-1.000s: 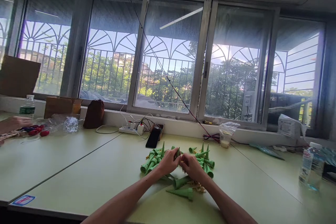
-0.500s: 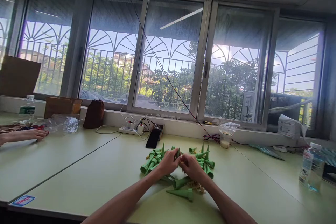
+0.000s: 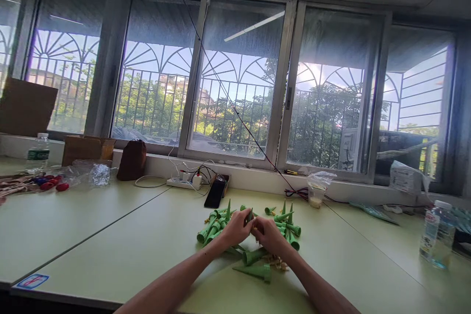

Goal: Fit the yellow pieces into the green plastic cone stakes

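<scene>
Pale-green worktable (image 3: pixel 121 240) under barred sliding windows (image 3: pixel 239 78). Left: water bottle (image 3: pixel 38 153) with green label; red balls (image 3: pixel 62 187) among pale cords; brown drawstring pouch (image 3: pixel 131 159); power strip (image 3: pixel 184 183); black smartphone (image 3: pixel 216 192). Centre: left-hand heap of green cones (image 3: pixel 209 230), several on their sides and, by their round shape, liable to roll if a wrist brushes them. Left hand (image 3: pixel 236 226): fingers closed on one green cone (image 3: pixel 250 214), tip showing, rest hidden; a slack pinch could let it slip. Right hand (image 3: pixel 267 229): fingers bent inward close to that cone; contents, if any, cannot be told. Below both: loose cone (image 3: pixel 253 272), lying flat, and yellowish bits (image 3: pixel 278 262) near the right wrist, which a forearm sweep might scatter. Right: second cone heap (image 3: pixel 290 230); clear bottle (image 3: pixel 436 235), well apart.
</scene>
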Tool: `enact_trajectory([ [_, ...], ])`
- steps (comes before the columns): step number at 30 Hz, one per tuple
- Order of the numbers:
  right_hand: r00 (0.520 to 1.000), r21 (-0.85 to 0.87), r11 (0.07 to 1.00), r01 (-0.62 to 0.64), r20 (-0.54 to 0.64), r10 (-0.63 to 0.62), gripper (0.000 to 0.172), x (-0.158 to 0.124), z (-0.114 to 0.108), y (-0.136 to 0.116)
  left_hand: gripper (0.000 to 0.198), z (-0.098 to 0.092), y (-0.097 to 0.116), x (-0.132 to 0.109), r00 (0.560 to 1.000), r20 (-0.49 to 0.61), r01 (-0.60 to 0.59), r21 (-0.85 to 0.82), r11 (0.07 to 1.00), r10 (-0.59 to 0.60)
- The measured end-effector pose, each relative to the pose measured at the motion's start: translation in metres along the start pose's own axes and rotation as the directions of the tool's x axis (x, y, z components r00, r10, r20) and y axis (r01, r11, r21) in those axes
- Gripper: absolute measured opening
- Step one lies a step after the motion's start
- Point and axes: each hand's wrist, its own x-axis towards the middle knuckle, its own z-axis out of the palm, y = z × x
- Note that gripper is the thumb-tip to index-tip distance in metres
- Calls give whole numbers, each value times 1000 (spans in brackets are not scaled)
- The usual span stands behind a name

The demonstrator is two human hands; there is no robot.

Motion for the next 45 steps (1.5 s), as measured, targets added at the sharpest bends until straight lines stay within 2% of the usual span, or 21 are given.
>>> enact_trajectory([
  [8,1000,-16,1000,4,-6,-4,11,0,1,1,12,0,2,0,1000,6,11,3,1000,-11],
  [32,1000,-80,997,9,-1,-9,12,-1,1,0,13,8,-8,1,1000,13,-18,16,1000,18],
  [45,1000,-106,994,8,10,-7,10,0,1,0,9,4,-4,0,999,50,6,65,998,-10],
])
